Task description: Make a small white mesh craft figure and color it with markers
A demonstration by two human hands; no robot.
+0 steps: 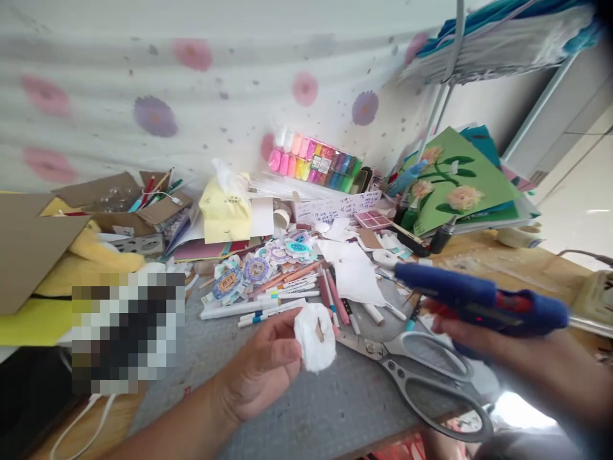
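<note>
Low in the middle, my left hand [265, 364] pinches a white, soft-looking oval piece [310, 342] by its left edge. A slit in its centre shows something brownish. On the right, my right hand [483, 338], partly blurred, wraps round a blue hot glue gun [445, 287], whose nozzle points left toward the middle of the table. A small red light shows on its body. Below the glue gun lies a pair of large grey scissors [407, 367], with its blade tips near the white piece and its handles toward the lower right.
A grey cutting mat [191, 409] covers the tabletop. Pens [287, 294], round decorated pieces [258, 268], paper scraps [357, 271] and a tissue pack [225, 207] crowd the back. Cardboard boxes [119, 217] stand left; a green flower card [460, 172] leans right.
</note>
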